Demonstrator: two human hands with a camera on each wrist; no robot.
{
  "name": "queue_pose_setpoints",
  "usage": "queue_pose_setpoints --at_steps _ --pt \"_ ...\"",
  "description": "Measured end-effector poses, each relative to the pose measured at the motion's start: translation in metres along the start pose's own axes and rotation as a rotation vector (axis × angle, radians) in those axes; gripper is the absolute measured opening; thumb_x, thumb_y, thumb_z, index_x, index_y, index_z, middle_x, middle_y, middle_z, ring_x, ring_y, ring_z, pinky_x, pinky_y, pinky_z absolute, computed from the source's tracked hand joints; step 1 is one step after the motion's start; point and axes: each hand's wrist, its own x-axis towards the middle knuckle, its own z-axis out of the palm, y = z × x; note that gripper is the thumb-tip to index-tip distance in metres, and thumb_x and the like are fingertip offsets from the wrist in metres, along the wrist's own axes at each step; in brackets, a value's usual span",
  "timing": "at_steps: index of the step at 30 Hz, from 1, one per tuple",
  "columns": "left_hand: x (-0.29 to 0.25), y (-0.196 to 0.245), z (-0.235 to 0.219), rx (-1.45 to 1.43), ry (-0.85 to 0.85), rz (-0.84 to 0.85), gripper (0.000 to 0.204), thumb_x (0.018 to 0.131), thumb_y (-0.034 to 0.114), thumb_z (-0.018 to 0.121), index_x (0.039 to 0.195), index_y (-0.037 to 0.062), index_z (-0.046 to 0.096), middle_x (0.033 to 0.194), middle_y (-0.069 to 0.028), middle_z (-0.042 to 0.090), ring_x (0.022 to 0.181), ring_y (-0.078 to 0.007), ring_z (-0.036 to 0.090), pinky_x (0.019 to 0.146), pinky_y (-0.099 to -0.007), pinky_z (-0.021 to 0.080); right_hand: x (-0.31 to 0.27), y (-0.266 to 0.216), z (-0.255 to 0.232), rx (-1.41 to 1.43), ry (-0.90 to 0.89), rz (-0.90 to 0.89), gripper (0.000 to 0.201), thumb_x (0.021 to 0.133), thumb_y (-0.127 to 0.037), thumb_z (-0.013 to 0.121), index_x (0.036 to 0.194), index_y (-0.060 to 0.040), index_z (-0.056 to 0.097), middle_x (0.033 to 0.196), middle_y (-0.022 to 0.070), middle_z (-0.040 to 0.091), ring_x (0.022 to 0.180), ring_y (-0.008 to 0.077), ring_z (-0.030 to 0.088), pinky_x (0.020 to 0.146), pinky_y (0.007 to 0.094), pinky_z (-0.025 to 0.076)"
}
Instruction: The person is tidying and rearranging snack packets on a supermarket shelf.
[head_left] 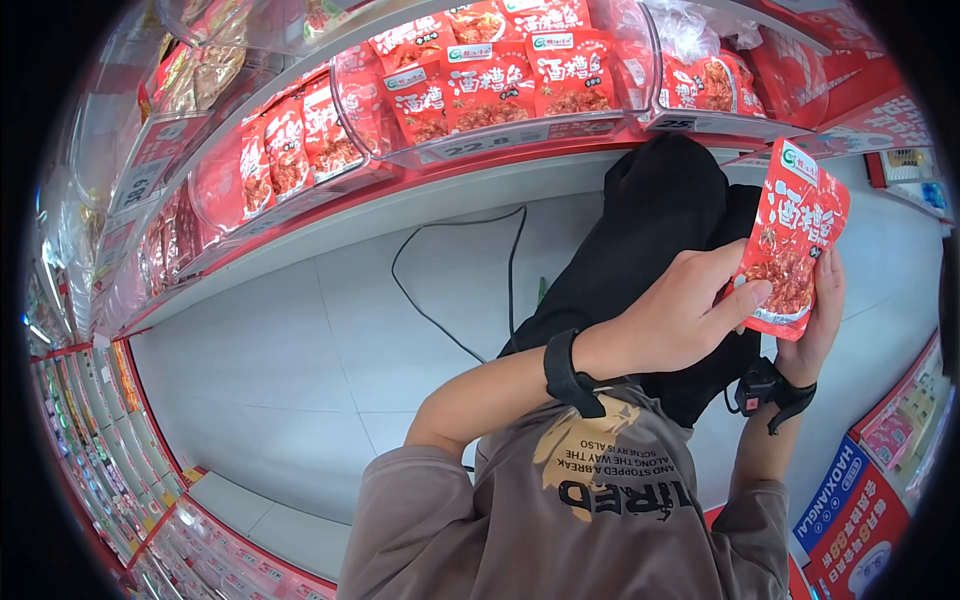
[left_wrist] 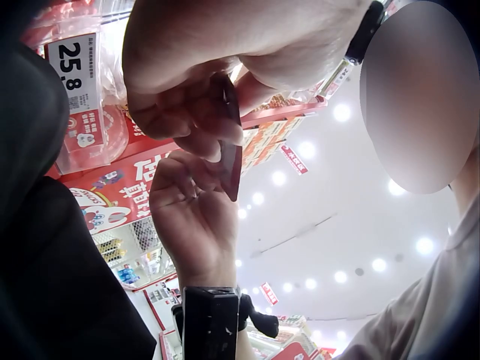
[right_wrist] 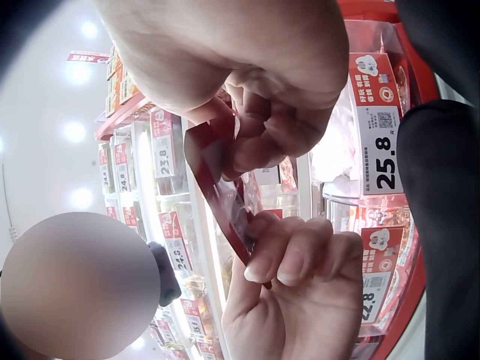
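Note:
A red food pouch (head_left: 790,235) with white lettering and a picture of food is held up at the right of the head view, its printed face showing. My left hand (head_left: 680,310) pinches its lower left edge, thumb across the front and fingers behind. My right hand (head_left: 822,310) grips the lower right edge, fingers partly hidden behind the pouch. Both wrist views show the pouch nearly edge-on: a thin dark red strip (left_wrist: 231,146) between the two hands on the left, and the pouch's side (right_wrist: 217,184) between curled fingers on the right.
A shelf tray with similar red pouches (head_left: 490,90) runs along the top, with price labels (head_left: 470,147) on its front edge. Black-trousered legs (head_left: 640,230) stand between shelf and hands. A black cable (head_left: 400,245) loops over the tiled floor (head_left: 300,370). A red and blue sign (head_left: 850,510) is at lower right.

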Motion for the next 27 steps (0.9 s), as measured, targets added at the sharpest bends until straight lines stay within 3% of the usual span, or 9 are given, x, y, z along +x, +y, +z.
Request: queue_pose_setpoints --at_steps 3,6,9,12,15,27 --pt "-0.001 -0.002 -0.003 -0.006 -0.046 -0.055 0.031 0.095 0.021 0.050 0.113 -0.0039 0.051 0.086 -0.0070 0.063 0.069 -0.0082 0.057 0.063 -0.0252 0.046 -0.002 0.000 -0.001 0.025 -0.004 0.013 0.035 0.096 -0.024 0.044 0.118 0.0029 0.047 0.112 0.0124 0.059 0.096 0.0153 0.062 0.083 0.0286 0.049" --pt "-0.001 -0.002 -0.003 0.015 -0.046 -0.047 0.030 0.095 0.021 0.050 0.114 -0.0034 0.051 0.087 -0.0069 0.063 0.071 -0.0083 0.057 0.065 -0.0254 0.047 -0.003 0.002 -0.005 0.044 0.031 0.034 0.039 0.096 -0.027 0.043 0.119 0.0034 0.046 0.113 0.0128 0.058 0.099 0.0157 0.061 0.085 0.0294 0.048" --pt "0.000 -0.004 0.001 -0.003 0.029 0.008 0.023 0.092 0.015 0.050 0.105 -0.0049 0.051 0.078 -0.0141 0.063 0.065 -0.0175 0.060 0.061 -0.0302 0.046 -0.004 0.004 -0.008 0.053 0.005 0.027 0.041 0.095 -0.029 0.044 0.120 0.0041 0.045 0.114 0.0131 0.058 0.099 0.0162 0.060 0.085 0.0298 0.048" --pt "-0.002 -0.006 0.001 0.015 0.029 -0.003 0.024 0.092 0.015 0.050 0.106 -0.0049 0.050 0.078 -0.0132 0.063 0.064 -0.0161 0.060 0.062 -0.0297 0.046 -0.005 0.007 -0.009 0.046 -0.002 0.028 0.043 0.095 -0.030 0.044 0.120 0.0044 0.045 0.114 0.0135 0.058 0.099 0.0164 0.061 0.085 0.0300 0.048" --pt "-0.004 -0.003 -0.005 0.027 -0.041 -0.093 0.030 0.096 0.022 0.050 0.114 -0.0019 0.052 0.088 -0.0060 0.063 0.072 -0.0085 0.056 0.066 -0.0253 0.045 -0.005 0.006 -0.006 0.011 -0.024 0.022 0.044 0.095 -0.032 0.045 0.120 0.0047 0.045 0.113 0.0139 0.058 0.098 0.0163 0.061 0.084 0.0299 0.049" --pt "-0.006 0.002 -0.002 -0.009 -0.062 -0.112 0.030 0.096 0.021 0.050 0.115 -0.0022 0.051 0.093 -0.0060 0.063 0.074 -0.0081 0.057 0.067 -0.0245 0.046 -0.009 0.005 0.003 0.062 -0.044 -0.020 0.043 0.095 -0.031 0.049 0.120 0.0035 0.043 0.112 0.0132 0.059 0.096 0.0153 0.062 0.082 0.0295 0.051"
